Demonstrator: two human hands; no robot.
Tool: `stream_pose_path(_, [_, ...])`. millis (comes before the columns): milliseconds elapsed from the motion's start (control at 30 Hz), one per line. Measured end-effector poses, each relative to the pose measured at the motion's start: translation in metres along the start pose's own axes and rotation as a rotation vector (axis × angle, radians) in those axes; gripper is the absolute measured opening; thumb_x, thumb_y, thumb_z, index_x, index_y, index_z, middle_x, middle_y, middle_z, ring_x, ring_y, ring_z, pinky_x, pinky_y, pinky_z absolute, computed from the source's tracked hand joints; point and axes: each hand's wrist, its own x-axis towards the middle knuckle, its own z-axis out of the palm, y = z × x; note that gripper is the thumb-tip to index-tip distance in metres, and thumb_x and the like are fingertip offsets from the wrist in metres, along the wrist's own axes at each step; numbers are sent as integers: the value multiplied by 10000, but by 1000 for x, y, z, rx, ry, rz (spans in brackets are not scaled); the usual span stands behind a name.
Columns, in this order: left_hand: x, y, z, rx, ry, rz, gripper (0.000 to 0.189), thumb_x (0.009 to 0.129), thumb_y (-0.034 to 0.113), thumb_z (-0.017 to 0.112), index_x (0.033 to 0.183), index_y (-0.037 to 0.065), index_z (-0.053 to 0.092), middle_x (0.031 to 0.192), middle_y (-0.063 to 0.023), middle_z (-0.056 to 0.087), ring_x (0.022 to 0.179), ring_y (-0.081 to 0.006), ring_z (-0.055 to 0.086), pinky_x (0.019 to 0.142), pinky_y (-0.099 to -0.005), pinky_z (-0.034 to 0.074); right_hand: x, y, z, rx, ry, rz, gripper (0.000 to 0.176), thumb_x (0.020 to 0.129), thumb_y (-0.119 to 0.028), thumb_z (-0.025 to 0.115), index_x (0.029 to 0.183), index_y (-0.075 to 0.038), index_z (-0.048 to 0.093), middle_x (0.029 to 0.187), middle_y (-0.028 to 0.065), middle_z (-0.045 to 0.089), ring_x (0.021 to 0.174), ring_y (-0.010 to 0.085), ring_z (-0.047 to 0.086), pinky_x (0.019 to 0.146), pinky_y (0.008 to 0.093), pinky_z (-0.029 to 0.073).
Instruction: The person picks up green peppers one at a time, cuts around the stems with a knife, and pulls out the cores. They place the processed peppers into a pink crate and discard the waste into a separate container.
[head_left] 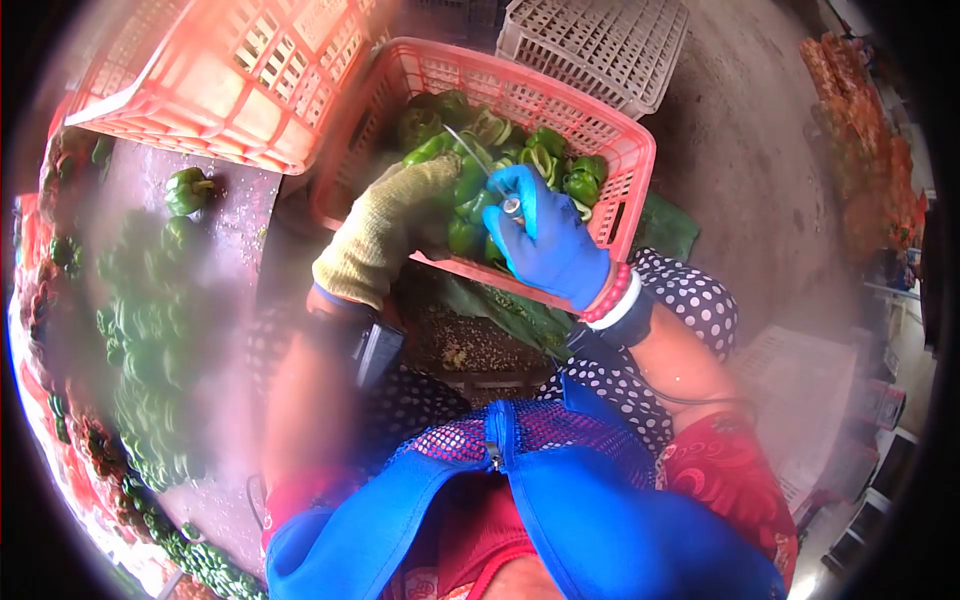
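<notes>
A yellow knit glove covers my left hand (405,210), which curls over a green bell pepper (468,180); its fingertips are partly hidden. My right hand (550,235), in a blue glove, is closed around the handle of a knife (466,148). The thin blade points up and left, close to the pepper at my left hand. Both hands are above a pink plastic basket (632,150). Inside it lie several green peppers (585,180), some of them cut open.
A larger orange-pink crate (230,90) stands at upper left, and a pale grey crate (600,50) sits behind the basket. To the left, a single green pepper (187,191) lies near a blurred heap of green peppers (150,340). Orange-brown produce (865,130) is piled at far right.
</notes>
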Motion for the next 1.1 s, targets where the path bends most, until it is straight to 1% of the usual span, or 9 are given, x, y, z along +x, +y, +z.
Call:
stream_pose_path(267, [-5,4,8,61,-51,7,541,947,380,651,1407,104,584,1056,-26,697,809,-110,587,738,-282,502,-6,13,7,-167,43,-42,423,921,-189,629,1264,9,481,879,277,674,781,457,676,681,536,532])
stream_pose_path(433, [7,-19,10,285,141,132,501,850,333,769,1244,50,644,1020,-46,696,881,-140,622,807,-302,503,-11,9,11,-299,-13,141,467,902,-180,637,1282,15,449,844,290,673,771,468,677,668,560,536])
stream_pose_path(567, [10,-37,10,356,190,208,454,772,265,839,1105,26,643,980,-83,710,897,-151,652,837,-324,525,-16,10,22,-264,-67,222,664,848,-85,627,1439,-1,336,827,269,675,741,457,675,644,557,531])
stream_pose_path(667, [5,-36,11,481,211,236,459,754,250,848,1094,27,636,953,-89,712,858,-155,659,819,-333,535,-19,34,39,-120,89,-59,697,834,-74,636,1454,-1,327,899,278,679,752,465,674,646,563,534])
stream_pose_path(767, [4,-37,12,505,232,226,442,757,225,838,1091,21,633,988,-93,719,897,-170,670,830,-333,533,-20,37,40,-123,30,-4,628,894,-182,667,1393,32,352,858,250,690,763,450,686,673,521,543])
stream_pose_path(900, [-14,-17,29,-197,-48,102,388,817,150,753,1164,11,650,1130,-87,701,995,-190,648,899,-315,494,-19,23,33,-231,60,-23,630,887,-174,669,1403,6,356,832,234,683,723,434,677,652,510,540])
stream_pose_path(933, [-16,-22,27,-153,-36,113,424,848,160,714,1227,-5,621,1155,-97,693,1029,-197,645,936,-328,487,-14,37,37,-144,127,-160,625,876,-162,663,1402,-7,365,807,230,676,708,427,671,641,510,533])
stream_pose_path(1000, [-2,-37,17,-65,-16,161,499,909,180,636,1352,-38,563,1204,-119,677,1097,-209,638,1012,-354,471,-16,34,35,-122,66,-52,643,875,-182,687,1406,-15,365,817,230,680,728,431,672,658,515,533])
stream_pose_path(1100, [-4,-37,21,-195,-7,99,473,921,191,624,1340,-25,585,1200,-101,679,1091,-209,640,1006,-350,474,-13,21,29,-235,-61,123,652,874,-198,713,1402,-23,373,859,238,689,766,441,678,693,512,539])
